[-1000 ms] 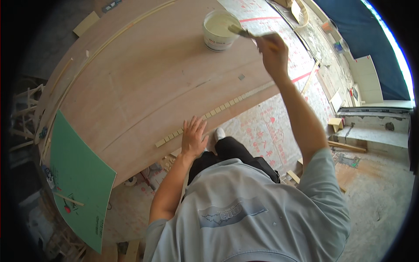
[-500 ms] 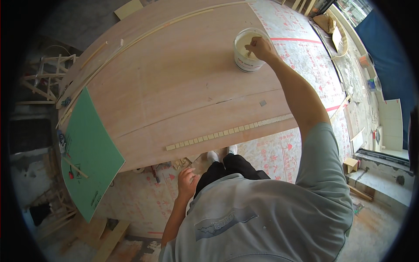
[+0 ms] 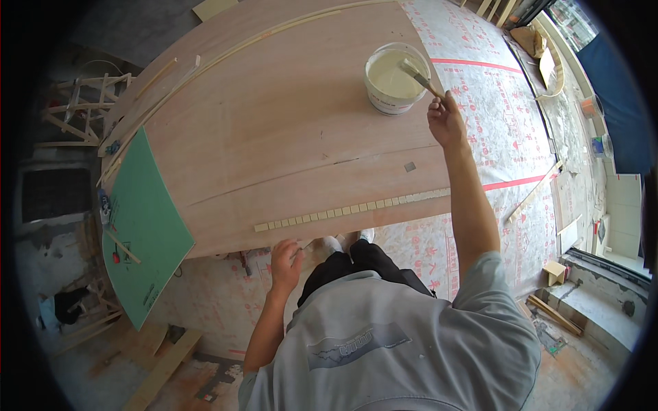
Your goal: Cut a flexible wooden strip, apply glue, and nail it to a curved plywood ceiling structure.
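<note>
Gripped by its handle in my right hand (image 3: 447, 122) is a paintbrush (image 3: 418, 74). Its whitish bristles hang over the open white bucket (image 3: 392, 105), which holds a cream-coloured liquid and stands on a wide plywood sheet (image 3: 274, 130). My left hand (image 3: 285, 266) is just off the near edge of the sheet, fingers loosely bent and apart, with nothing visible in it. Close to that edge lies a narrow notched wooden strip (image 3: 343, 212), its right part whiter than the rest. A small grey square piece (image 3: 410, 166) lies between strip and bucket.
A green board (image 3: 147, 233) leans over the left end of the sheet. Long thin wood strips (image 3: 274, 29) run along the far side. Printed white floor covering (image 3: 483, 103) spreads to the right. Wooden frames (image 3: 82, 106) stand at far left; loose boards (image 3: 164, 373) lie lower left.
My right hand has come up out of the bucket and moved right and nearer, bringing the brush into view. The left hand has risen slightly toward the sheet's edge.
</note>
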The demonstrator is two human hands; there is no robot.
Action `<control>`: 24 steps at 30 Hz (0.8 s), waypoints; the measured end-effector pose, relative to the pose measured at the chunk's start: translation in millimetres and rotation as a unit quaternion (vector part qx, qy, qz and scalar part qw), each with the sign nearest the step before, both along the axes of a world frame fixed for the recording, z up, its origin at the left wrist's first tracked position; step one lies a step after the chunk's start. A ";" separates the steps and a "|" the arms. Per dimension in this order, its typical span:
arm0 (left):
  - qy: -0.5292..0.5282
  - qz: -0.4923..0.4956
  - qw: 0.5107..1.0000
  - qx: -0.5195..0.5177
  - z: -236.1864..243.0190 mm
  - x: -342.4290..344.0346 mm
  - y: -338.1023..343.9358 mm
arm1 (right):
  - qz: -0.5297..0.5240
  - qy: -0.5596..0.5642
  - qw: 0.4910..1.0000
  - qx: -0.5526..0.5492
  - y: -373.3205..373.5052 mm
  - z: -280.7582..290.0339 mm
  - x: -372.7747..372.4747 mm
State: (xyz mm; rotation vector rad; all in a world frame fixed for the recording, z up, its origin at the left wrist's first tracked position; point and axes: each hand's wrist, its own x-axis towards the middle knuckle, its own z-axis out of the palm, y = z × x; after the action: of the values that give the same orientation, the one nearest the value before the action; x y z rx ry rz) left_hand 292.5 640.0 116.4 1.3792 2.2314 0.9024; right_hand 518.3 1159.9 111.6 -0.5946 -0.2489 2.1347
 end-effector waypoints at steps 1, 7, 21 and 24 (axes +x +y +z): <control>0.012 -0.004 1.000 0.007 2.5 -0.4 5.0 | 0.003 0.000 1.000 -0.005 -10.7 -1.4 -1.5; 0.036 -0.026 0.999 0.003 -9.0 -14.0 30.7 | -0.023 -0.069 0.981 0.179 -34.8 -6.1 -9.1; 0.130 -0.125 0.982 -0.061 -31.5 -58.9 34.4 | -0.118 0.189 0.974 -0.031 -74.3 37.4 -36.3; 0.142 -0.155 0.975 -0.065 -32.2 -69.1 33.5 | -0.031 0.197 0.979 0.050 -129.3 51.4 5.1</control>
State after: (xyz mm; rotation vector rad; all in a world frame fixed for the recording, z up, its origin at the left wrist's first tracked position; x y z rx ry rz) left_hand 223.5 673.6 84.2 1.8218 2.1357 0.4667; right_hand 523.4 1030.6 163.0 -0.1110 -0.1144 2.1133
